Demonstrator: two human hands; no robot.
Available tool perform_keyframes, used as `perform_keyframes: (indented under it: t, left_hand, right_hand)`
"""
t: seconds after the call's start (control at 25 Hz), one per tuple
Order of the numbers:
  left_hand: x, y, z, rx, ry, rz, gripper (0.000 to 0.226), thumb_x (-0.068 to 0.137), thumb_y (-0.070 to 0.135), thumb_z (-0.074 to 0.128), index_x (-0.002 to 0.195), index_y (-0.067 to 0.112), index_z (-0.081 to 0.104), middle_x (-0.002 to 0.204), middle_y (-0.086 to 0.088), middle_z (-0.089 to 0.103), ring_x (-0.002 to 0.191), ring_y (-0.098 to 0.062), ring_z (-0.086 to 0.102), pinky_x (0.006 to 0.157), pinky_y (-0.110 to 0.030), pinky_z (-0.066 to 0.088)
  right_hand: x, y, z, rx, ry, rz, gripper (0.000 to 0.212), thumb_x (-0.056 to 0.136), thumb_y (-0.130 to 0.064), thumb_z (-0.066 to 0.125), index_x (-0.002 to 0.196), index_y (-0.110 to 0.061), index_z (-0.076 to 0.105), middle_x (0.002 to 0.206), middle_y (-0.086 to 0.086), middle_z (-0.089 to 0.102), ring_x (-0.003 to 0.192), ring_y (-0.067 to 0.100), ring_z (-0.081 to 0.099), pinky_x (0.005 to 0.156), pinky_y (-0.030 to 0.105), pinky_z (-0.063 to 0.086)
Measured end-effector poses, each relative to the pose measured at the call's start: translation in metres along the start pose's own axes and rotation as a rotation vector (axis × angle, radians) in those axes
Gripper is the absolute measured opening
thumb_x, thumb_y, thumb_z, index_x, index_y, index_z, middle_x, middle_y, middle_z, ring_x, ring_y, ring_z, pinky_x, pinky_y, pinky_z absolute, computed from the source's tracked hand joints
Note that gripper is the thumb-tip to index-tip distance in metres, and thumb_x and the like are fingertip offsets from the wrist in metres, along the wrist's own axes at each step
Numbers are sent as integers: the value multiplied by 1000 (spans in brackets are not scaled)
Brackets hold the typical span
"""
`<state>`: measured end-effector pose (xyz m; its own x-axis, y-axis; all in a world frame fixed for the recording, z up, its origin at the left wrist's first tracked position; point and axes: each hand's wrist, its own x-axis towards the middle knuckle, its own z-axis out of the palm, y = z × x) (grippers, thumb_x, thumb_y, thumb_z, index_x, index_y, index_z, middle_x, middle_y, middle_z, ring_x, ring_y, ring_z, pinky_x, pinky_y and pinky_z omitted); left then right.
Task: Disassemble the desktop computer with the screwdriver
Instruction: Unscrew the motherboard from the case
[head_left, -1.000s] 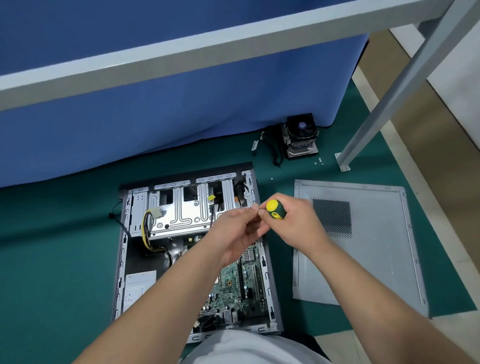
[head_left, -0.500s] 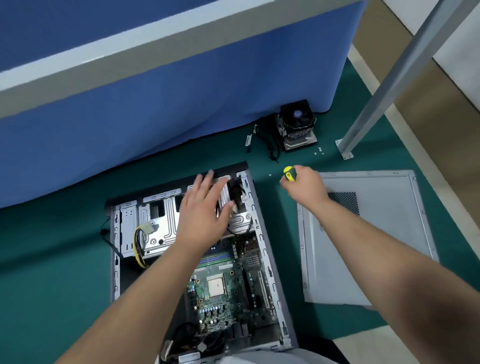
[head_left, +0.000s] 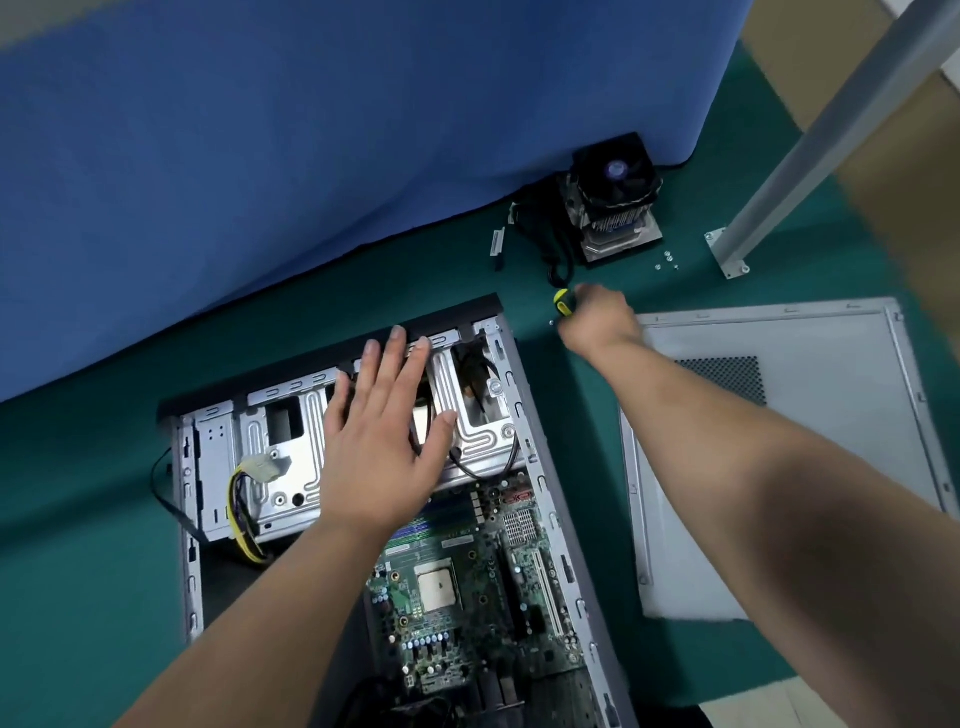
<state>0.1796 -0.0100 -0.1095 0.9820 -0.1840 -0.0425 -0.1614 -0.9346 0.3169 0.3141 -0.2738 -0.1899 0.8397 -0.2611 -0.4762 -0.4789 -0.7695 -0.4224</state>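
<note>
Your right hand (head_left: 597, 319) has its grip curled round the screwdriver (head_left: 562, 303), whose yellow-and-green handle end pokes out past the knuckles, over the green surface (head_left: 78, 545) between the case corner and the fan cooler (head_left: 615, 200). Your left hand (head_left: 382, 441) is spread flat, fingers straight, resting on the metal drive cage (head_left: 275, 447) at the far end of the open desktop computer (head_left: 524, 415), which lies on its side with the motherboard (head_left: 467, 587) exposed. Its removed side panel (head_left: 831, 415) lies flat just to the right. A few loose screws (head_left: 667, 261) sit near the cooler, beside a grey frame leg (head_left: 810, 150).
</note>
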Motion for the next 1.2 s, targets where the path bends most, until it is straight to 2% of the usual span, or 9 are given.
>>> perform_keyframes:
  t: [0.32, 0.48, 0.6, 0.68, 0.8, 0.92, 1.04, 1.12, 1.2]
  left_hand:
    - [2, -4, 7, -3, 35, -2, 64, 103, 54, 34, 162, 41, 12, 170, 19, 1, 157, -6, -2, 127, -45, 5]
    - [1, -4, 6, -10, 49, -7, 65, 102, 57, 31, 162, 40, 13, 171, 18, 3, 156, -4, -4, 127, -43, 5]
    - [0, -2, -1, -65, 27, 8, 66, 101, 63, 28, 161, 38, 21, 171, 15, 6, 156, -4, -4, 127, -43, 2]
    - [-7, -5, -12, -201, -18, 42, 67, 99, 67, 31, 159, 37, 28, 170, 15, 10, 157, -5, -1, 128, -43, 1]
    - [-38, -16, -31, -397, -101, 89, 63, 100, 61, 43, 157, 36, 34, 168, 15, 19, 156, -9, 10, 126, -49, 13]
    - [-95, -36, -47, -365, -117, 178, 53, 100, 55, 45, 150, 36, 45, 164, 17, 27, 154, -8, 18, 125, -48, 20]
    - [-149, -56, -56, -322, -205, 222, 50, 97, 62, 39, 135, 38, 60, 142, 29, 46, 143, 1, 31, 123, -50, 26]
    - [-178, -68, -61, -311, -273, 234, 47, 96, 66, 36, 119, 41, 69, 119, 37, 56, 124, 12, 45, 121, -48, 30]
    - [-199, -80, -62, -227, -332, 311, 44, 96, 64, 36, 106, 42, 72, 103, 36, 63, 110, 17, 52, 126, -42, 16]
  right_hand:
    - [-16, 12, -16, 167, 63, -54, 20, 82, -29, 74, 88, -20, 56, 89, 7, 63, 84, 31, 58, 62, 28, 41]
    - [-64, 8, -35, 397, -40, -71, 37, 79, -41, 75, 103, -21, 55, 89, 4, 67, 76, 24, 63, 72, 38, 53]
    - [-118, -8, -66, 613, -99, -87, 38, 71, -34, 64, 106, -24, 54, 85, 4, 64, 61, 14, 59, 63, 36, 50]
    - [-159, -22, -87, 686, -90, -171, 30, 74, -33, 67, 101, -24, 58, 89, 0, 65, 64, 11, 63, 63, 32, 49]
    - [-221, -41, -109, 828, -71, -313, 20, 79, -34, 75, 98, -29, 69, 86, -10, 70, 74, 9, 67, 63, 25, 53]
    - [-275, -52, -100, 888, -102, -399, 21, 84, -28, 79, 105, -32, 75, 88, -5, 69, 76, 17, 64, 74, 36, 57]
    - [-310, -51, -64, 839, -131, -372, 29, 91, -25, 77, 119, -26, 70, 93, 4, 69, 80, 23, 65, 79, 39, 57]
    - [-330, -49, -39, 732, -107, -336, 33, 92, -35, 76, 124, -32, 68, 104, -2, 72, 91, 18, 71, 74, 24, 57]
    - [-345, -47, -16, 672, -84, -314, 33, 91, -42, 75, 123, -38, 67, 110, -13, 71, 99, 6, 69, 73, 14, 51]
